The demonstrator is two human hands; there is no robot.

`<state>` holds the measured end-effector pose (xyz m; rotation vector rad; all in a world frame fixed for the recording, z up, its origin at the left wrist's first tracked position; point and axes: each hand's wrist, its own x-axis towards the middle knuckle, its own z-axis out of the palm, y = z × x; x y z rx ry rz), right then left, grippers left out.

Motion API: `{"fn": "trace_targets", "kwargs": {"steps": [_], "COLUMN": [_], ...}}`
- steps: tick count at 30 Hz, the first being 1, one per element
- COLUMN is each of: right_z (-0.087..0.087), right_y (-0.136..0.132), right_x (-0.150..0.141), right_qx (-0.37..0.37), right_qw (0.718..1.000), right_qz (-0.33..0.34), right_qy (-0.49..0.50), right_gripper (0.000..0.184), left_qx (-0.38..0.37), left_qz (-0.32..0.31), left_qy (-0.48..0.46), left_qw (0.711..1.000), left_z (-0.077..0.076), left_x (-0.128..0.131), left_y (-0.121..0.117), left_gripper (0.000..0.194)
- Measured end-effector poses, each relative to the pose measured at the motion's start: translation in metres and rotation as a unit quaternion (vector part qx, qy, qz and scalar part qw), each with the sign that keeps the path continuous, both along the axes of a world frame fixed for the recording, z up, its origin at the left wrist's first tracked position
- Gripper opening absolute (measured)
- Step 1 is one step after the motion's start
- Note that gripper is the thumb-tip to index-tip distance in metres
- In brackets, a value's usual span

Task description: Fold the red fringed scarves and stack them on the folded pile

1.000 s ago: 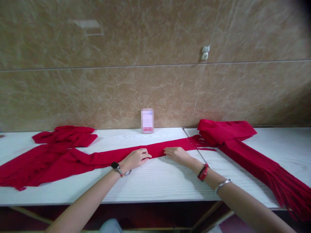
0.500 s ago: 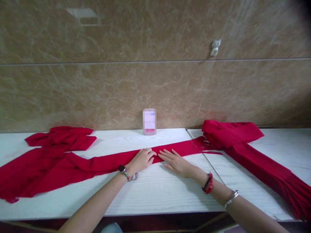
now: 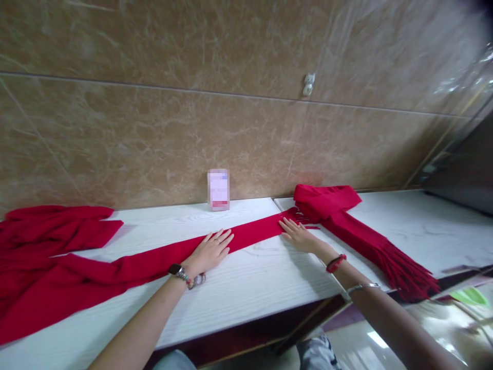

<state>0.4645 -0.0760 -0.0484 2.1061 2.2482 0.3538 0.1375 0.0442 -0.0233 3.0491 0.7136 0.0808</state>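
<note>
A long red scarf lies as a narrow folded strip across the white table, its fringe at the right end. My left hand rests flat on the strip with fingers spread, a ring on one finger. Farther right, my right hand lies with fingers stretched out on the strip near the fringe. Toward the left, the cloth widens into loose, rumpled folds. A second red scarf sits folded beyond the fringe, its own fringed end reaching the table's front edge.
A pale phone-like object with a blurred screen leans upright by the tiled wall. A small white cat figure is fixed to the wall. A dark grey object stands at the far right. Something green lies lower right.
My right hand has slid right along the strip toward the fringe, away from my left hand. My left fingers have flattened and spread. The view has turned to the right.
</note>
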Motion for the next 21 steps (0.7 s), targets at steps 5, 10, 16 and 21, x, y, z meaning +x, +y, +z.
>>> {"fn": "trace_targets", "kwargs": {"steps": [5, 10, 16, 21], "right_z": [0.023, 0.021, 0.005, 0.010], "right_y": [0.024, 0.062, 0.055, 0.032], "right_x": [-0.025, -0.113, -0.079, 0.006], "right_qx": [0.051, 0.024, 0.011, 0.007], "right_qw": [0.998, 0.990, 0.996, 1.000], "right_qz": [-0.027, 0.102, 0.081, -0.021], "right_qy": [0.035, 0.091, 0.032, -0.004], "right_gripper": [0.047, 0.049, 0.041, 0.037], "left_qx": [0.012, 0.010, -0.013, -0.042], "left_qz": [0.025, 0.030, 0.043, 0.056], "left_qy": [-0.021, -0.033, -0.013, 0.000], "left_qw": [0.999, 0.999, 0.999, 0.998], "left_z": [-0.005, -0.008, -0.002, 0.003], "left_x": [-0.001, -0.003, -0.006, -0.007], "left_y": [0.002, 0.004, 0.004, 0.002], "left_gripper": [0.052, 0.053, 0.054, 0.054]}}
